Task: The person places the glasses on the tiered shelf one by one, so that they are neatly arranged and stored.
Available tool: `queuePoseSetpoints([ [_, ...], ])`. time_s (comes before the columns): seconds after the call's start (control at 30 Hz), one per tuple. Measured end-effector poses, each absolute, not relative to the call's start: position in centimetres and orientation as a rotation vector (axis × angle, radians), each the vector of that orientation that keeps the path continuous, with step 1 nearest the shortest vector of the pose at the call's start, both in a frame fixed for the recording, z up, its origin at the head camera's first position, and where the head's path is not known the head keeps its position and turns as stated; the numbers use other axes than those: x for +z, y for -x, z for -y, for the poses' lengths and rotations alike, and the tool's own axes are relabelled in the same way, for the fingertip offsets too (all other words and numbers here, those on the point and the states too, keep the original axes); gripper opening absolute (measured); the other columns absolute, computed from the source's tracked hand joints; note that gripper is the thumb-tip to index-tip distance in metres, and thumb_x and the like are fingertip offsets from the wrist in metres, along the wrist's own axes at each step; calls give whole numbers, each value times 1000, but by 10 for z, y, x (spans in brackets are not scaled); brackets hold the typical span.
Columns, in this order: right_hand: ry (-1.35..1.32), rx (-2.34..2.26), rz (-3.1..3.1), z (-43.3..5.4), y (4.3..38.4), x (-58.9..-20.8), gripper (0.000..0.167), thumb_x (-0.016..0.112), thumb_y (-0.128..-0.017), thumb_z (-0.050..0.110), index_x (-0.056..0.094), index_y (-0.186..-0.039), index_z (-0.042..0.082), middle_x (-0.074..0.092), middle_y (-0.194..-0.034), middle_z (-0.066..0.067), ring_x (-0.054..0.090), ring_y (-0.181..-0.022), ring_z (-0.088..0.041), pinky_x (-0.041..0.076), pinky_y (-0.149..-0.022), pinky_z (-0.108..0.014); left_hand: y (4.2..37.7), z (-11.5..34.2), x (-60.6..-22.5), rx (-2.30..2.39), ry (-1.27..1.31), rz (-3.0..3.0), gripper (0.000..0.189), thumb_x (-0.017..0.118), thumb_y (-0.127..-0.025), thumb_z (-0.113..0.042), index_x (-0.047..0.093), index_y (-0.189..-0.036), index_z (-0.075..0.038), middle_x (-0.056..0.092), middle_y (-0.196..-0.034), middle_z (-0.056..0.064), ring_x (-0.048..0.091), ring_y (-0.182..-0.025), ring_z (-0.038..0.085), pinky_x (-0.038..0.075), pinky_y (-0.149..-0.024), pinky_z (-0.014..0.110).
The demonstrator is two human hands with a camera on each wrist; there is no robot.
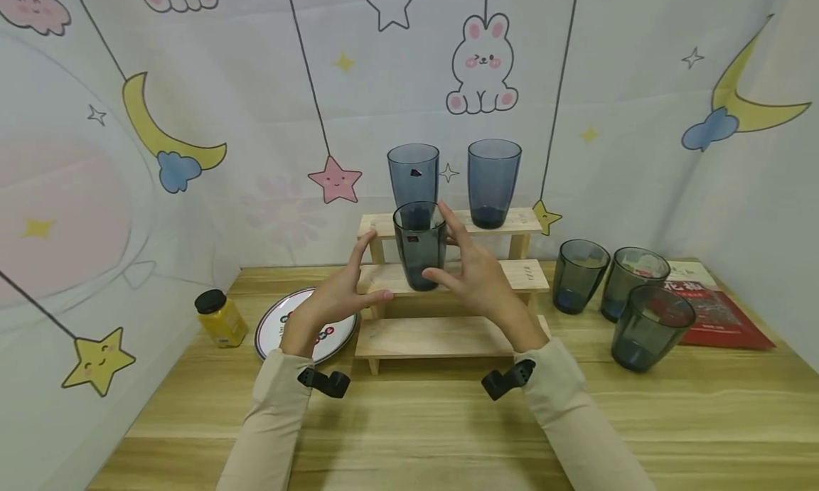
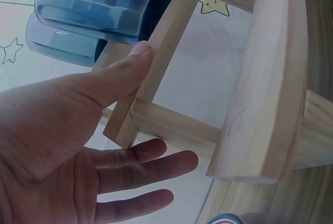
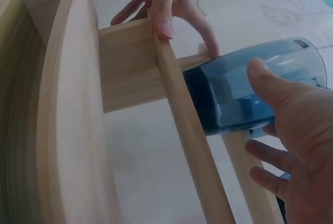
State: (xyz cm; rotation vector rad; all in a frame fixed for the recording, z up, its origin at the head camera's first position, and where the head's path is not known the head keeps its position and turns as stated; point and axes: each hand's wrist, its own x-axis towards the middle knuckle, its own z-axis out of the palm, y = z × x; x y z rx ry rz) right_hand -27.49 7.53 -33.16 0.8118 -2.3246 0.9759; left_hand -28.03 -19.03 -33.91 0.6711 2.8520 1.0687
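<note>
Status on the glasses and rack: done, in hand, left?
Looks done: two blue glasses stand on the top tier.
In hand: a dark grey glass on the middle tier, right hand at it, grip unclear; left hand open by that tier's left end.
Probably left: three more grey glasses on the table at right.

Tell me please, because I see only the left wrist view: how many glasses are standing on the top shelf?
Observer: Two glasses stand on the top shelf, with a gap between them.
Operator: Thank you. Is there also any glass on the table, outside the stand?
Observer: Yes, three more glasses stand on the table, to the right of the stand.
</note>
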Motion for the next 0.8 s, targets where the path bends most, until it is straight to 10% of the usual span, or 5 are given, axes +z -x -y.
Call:
queuePoseSetpoints([
  [0.53,-746,851,2452,-93,267,-323,105,80,-87,28,6,-162,34,56,-144,-8,62,-118,-32,54,-74,-49,280,191,-338,1048,-677,-2864,105,74,-90,-43,-6,-159,-40,29,-155,32,63,-106,46,50,-86,57],
  [0.8,-750,813,2455,-115,261,-324,98,78,-90,30,12,-162,33,57,-142,-12,53,-51,-20,43,-53,-36,282,192,-339,1050,-686,-2852,105,74,-91,-44,-6,-159,-40,30,-154,34,67,-97,41,51,-81,53],
])
